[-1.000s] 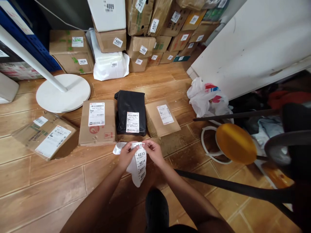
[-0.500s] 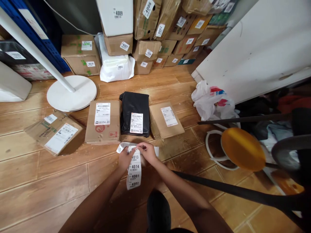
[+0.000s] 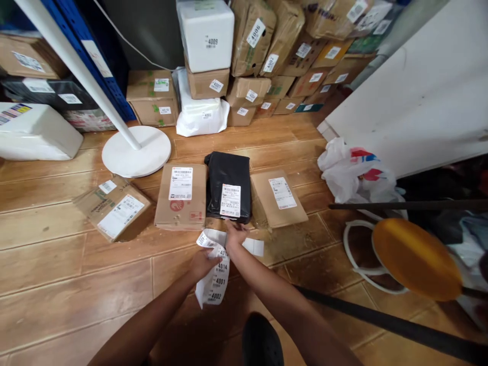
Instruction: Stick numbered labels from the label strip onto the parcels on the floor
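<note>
My left hand is closed on a strip of numbered stickers, which hangs down with 4014, 4001 and 4002 showing. The rest of the strip curls behind my hands, and a loose end pokes out to the right. My right hand reaches to the lower edge of a black plastic-wrapped parcel. A thin white edge, apparently a sticker, shows at its closed fingertips, just below the parcel's shipping label. Most of that sticker is hidden.
Cardboard boxes lie left, far left and right of the black parcel. Behind are a white stand base and stacked numbered boxes. A plastic bag and a yellow-topped stool stand right.
My right hand has moved from the strip up to the black parcel's lower edge. The sticker above 4013 no longer shows on the strip. The view has shifted left.
</note>
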A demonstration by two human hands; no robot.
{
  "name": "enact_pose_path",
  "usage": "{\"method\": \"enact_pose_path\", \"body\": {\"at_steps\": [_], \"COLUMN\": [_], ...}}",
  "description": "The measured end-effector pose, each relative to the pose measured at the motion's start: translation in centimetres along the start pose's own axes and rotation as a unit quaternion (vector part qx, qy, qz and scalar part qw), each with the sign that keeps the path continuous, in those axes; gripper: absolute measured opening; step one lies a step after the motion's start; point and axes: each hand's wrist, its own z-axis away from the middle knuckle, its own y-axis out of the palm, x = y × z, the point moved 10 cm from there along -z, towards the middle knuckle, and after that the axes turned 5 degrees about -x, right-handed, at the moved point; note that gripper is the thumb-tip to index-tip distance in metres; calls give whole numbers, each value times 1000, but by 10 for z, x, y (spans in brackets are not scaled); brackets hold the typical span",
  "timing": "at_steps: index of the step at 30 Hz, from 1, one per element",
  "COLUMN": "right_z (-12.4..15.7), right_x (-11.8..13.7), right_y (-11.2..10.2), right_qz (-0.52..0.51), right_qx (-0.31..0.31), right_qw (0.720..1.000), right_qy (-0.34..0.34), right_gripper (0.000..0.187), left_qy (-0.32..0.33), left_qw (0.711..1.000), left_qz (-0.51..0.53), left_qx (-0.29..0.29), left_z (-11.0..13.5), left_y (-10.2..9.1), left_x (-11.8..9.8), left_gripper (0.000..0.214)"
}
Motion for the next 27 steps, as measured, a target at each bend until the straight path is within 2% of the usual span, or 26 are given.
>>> {"method": "enact_pose_path", "body": {"at_steps": [5,8,9,10,12,13,14,17,21,25,27], "right_z": [14,15,19,28,55,69,78,87,86,81,81], "right_x": [10,20,23,27,38,45,52,70,79,87,96], "right_y": [24,10,10,15,29,32,31,23,19,22,26], "right_qz": [31,40,44,52,81,99,115,136,118,115,113], "right_qx": [159,136,159,218,371,429,462,465,459,457,457], "right_qw": [987,989,985,973,924,897,879,874,880,882,882], "right_qy": [3,31,47,55,43,24,1,-42,-23,-15,-29], "right_gripper": [29,29,30,31,30,28,25,21,25,26,26], "left_qy": [10,15,19,27,40,43,44,47,38,28,10], "left_qw": [1000,999,998,997,993,990,988,981,965,970,971], "left_qz": [18,26,34,46,89,111,129,167,243,215,215], "left_qx": [-12,-35,-46,-56,-72,-75,-76,-86,-91,-114,-104], "left_z": [1,2,2,3,4,4,5,5,8,17,23], "left_y": [-9,-22,-27,-32,-39,-41,-42,-43,-45,-57,-62], "left_x": [-1,-8,-11,-16,-25,-28,-31,-37,-45,-57,-65], "left_gripper": [25,28,30,32,35,37,39,36,32,38,40]}}
